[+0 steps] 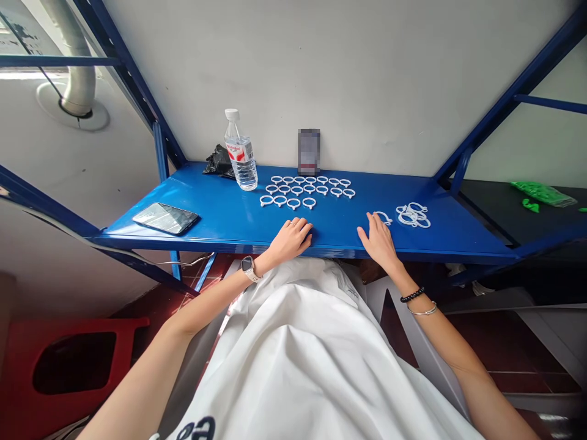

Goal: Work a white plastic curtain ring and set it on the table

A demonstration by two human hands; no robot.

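Note:
My left hand (291,237) rests at the front edge of the blue table (229,223), fingers loosely curved and holding nothing. White plastic rings (293,203), each with a small tab, lie in three rows just beyond it. Further right, my right hand (378,242) reaches over the table with its thumb apart from the fingers. Its fingertips are at a single white ring (386,219), partly hidden behind them; whether they touch it I cannot tell. To the right of that hand lies a loose, overlapping pile of similar rings (413,216).
A water bottle (241,160) stands at the back left before a crumpled black bag (219,161). A phone (166,218) lies at the left. A dark, blurred upright object (309,151) leans on the wall. Blue frame bars (509,91) flank the table; green pieces (543,193) lie beyond.

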